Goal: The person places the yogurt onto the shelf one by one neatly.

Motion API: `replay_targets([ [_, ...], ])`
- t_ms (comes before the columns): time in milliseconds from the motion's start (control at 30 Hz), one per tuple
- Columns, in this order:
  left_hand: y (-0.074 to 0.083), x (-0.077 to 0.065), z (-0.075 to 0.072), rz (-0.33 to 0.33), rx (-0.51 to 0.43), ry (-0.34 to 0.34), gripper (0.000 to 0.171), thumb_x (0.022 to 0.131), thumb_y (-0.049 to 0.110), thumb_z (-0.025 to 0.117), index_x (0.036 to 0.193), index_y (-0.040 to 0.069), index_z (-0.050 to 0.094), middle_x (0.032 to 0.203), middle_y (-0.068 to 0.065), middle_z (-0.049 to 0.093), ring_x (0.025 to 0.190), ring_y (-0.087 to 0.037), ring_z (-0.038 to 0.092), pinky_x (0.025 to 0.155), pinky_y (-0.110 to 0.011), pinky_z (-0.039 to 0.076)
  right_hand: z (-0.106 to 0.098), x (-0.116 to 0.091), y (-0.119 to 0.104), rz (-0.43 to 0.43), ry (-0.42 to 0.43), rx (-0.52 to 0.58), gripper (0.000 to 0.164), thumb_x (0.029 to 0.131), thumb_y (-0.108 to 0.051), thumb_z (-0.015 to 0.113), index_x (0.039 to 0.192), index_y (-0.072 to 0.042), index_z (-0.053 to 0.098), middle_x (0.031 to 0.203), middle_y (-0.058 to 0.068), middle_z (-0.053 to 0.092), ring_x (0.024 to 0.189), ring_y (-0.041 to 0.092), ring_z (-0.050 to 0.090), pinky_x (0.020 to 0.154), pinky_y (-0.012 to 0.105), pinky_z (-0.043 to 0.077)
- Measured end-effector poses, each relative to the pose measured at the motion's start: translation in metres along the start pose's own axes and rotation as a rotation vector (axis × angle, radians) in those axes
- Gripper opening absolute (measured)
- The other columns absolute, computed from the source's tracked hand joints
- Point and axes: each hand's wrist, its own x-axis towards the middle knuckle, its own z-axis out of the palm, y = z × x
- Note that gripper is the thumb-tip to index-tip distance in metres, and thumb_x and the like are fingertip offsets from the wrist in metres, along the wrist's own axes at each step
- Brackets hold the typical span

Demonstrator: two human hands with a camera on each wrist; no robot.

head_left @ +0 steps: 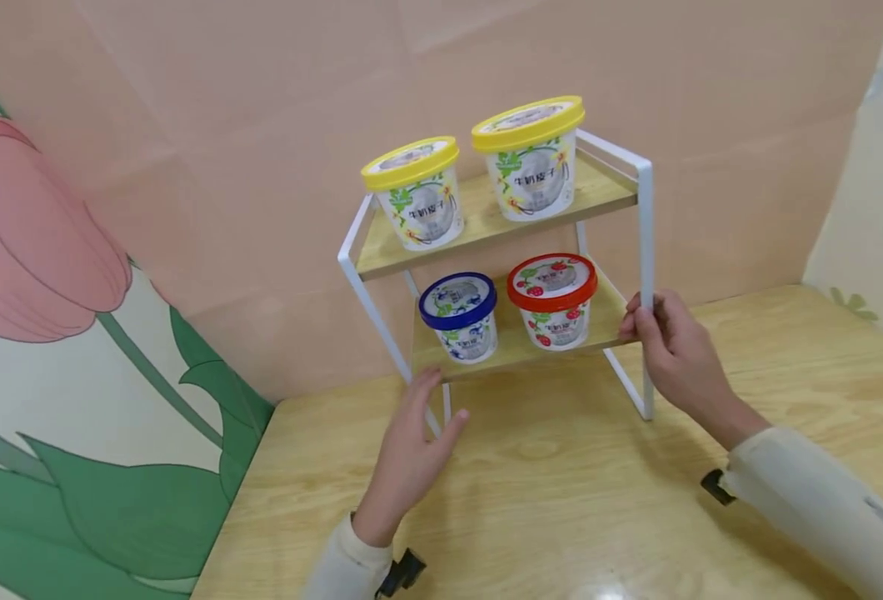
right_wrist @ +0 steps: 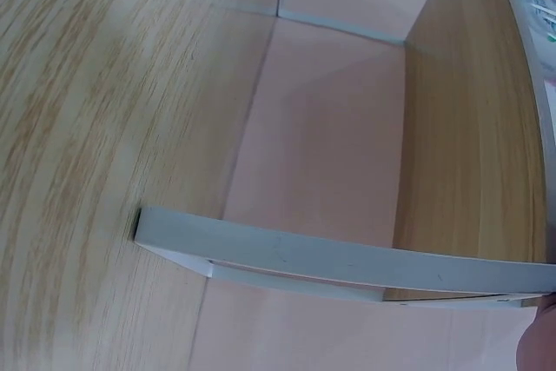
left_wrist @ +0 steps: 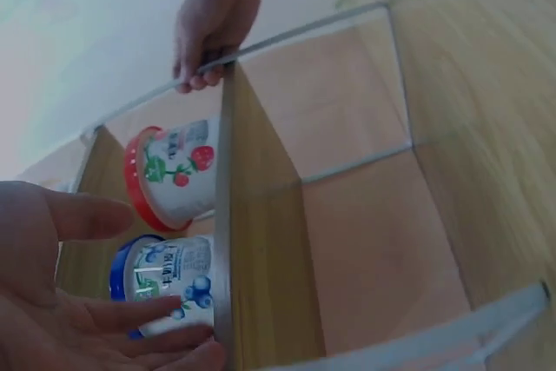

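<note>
A two-tier rack with a white metal frame and wooden shelves stands on the table. My right hand grips its right front post beside the lower shelf. At the lower shelf's left front corner is my left hand, fingers extended and thumb apart, holding nothing; its fingertips are right at the board's edge. On that shelf sit a blue-lidded tub and a red-lidded tub, side by side. Two yellow-lidded tubs stand on the upper shelf. In the right wrist view, only a bit of finger shows.
The wood-grain table runs under and in front of the rack. A peach backdrop hangs close behind it. To the left is a panel with a painted pink tulip; a pale wall stands on the right.
</note>
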Motion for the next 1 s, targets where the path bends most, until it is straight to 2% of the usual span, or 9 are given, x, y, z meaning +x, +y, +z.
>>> replay_targets([
  [100,-0.009,-0.015,-0.005,0.186,0.232,-0.028,0.048,0.096,0.031,0.066,0.136,0.009,0.056,0.144,-0.009,0.054,0.137,-0.028,0.049,0.111,-0.048,0.045,0.002,0.001,0.000,0.001,-0.002,0.016,0.017,0.105,-0.005,0.042,0.113,0.008,0.050,0.089,-0.006,0.060,0.080,0.001,0.063,0.075,0.009,0.055],
  [233,-0.025,-0.035,-0.011,0.351,0.574,-0.233,0.050,0.093,0.038,0.069,0.135,0.014,0.058,0.138,-0.005,0.059,0.134,-0.028,0.052,0.107,-0.045,0.049,0.002,0.000,-0.001,0.003,-0.004,0.010,0.017,0.105,-0.005,0.042,0.113,0.007,0.050,0.088,-0.007,0.060,0.079,0.000,0.063,0.075,0.009,0.055],
  [333,-0.040,-0.044,-0.013,0.310,0.755,-0.380,0.055,0.093,0.045,0.067,0.138,0.016,0.055,0.144,-0.006,0.053,0.141,-0.032,0.043,0.110,-0.048,0.045,0.000,0.001,-0.003,0.004,0.003,-0.007,0.017,0.105,-0.006,0.042,0.112,0.007,0.050,0.088,-0.008,0.060,0.079,-0.001,0.063,0.075,0.008,0.054],
  [433,-0.057,-0.046,-0.011,0.206,0.873,-0.391,0.060,0.092,0.051,0.064,0.139,0.015,0.054,0.147,-0.011,0.050,0.143,-0.036,0.040,0.111,-0.051,0.044,-0.003,0.001,-0.005,0.009,0.008,-0.016,0.018,0.105,-0.007,0.042,0.113,0.007,0.050,0.088,-0.009,0.060,0.080,-0.002,0.063,0.075,0.008,0.054],
  [533,-0.073,-0.046,-0.008,0.140,0.872,-0.366,0.065,0.092,0.054,0.062,0.141,0.012,0.052,0.148,-0.017,0.049,0.142,-0.039,0.040,0.111,-0.055,0.042,-0.005,-0.001,-0.007,0.017,0.011,-0.025,0.018,0.105,-0.007,0.042,0.113,0.006,0.050,0.089,-0.009,0.060,0.080,-0.002,0.063,0.076,0.007,0.054],
  [700,-0.093,-0.042,-0.005,0.036,0.753,-0.403,0.069,0.096,0.056,0.052,0.149,0.012,0.043,0.153,-0.022,0.041,0.145,-0.044,0.033,0.114,-0.062,0.035,-0.006,-0.006,-0.009,0.019,-0.017,-0.130,0.015,0.102,-0.007,0.050,0.114,0.002,0.050,0.097,0.000,0.057,0.090,0.002,0.058,0.083,0.005,0.046],
  [833,-0.102,-0.038,-0.004,-0.049,0.638,-0.374,0.069,0.100,0.055,0.048,0.152,0.011,0.038,0.157,-0.024,0.034,0.149,-0.045,0.026,0.117,-0.065,0.027,-0.011,-0.007,-0.007,0.004,-0.100,-0.269,0.023,0.099,-0.012,0.059,0.116,0.003,0.055,0.119,0.017,0.054,0.120,0.027,0.044,0.107,0.039,0.032],
  [933,-0.106,-0.038,-0.006,-0.098,0.615,-0.312,0.070,0.100,0.053,0.048,0.153,0.009,0.036,0.160,-0.024,0.029,0.150,-0.045,0.021,0.118,-0.066,0.023,-0.017,-0.008,-0.001,0.017,-0.177,-0.349,0.044,0.097,-0.022,0.062,0.129,0.007,0.052,0.140,0.029,0.041,0.136,0.046,0.025,0.106,0.068,0.018],
  [1000,-0.107,-0.039,-0.007,-0.122,0.638,-0.277,0.071,0.100,0.054,0.049,0.153,0.009,0.036,0.161,-0.023,0.025,0.151,-0.044,0.018,0.119,-0.066,0.019,-0.019,-0.012,0.004,0.058,-0.222,-0.419,0.063,0.094,-0.032,0.064,0.139,0.007,0.044,0.149,0.031,0.031,0.142,0.050,0.015,0.107,0.075,0.011],
])
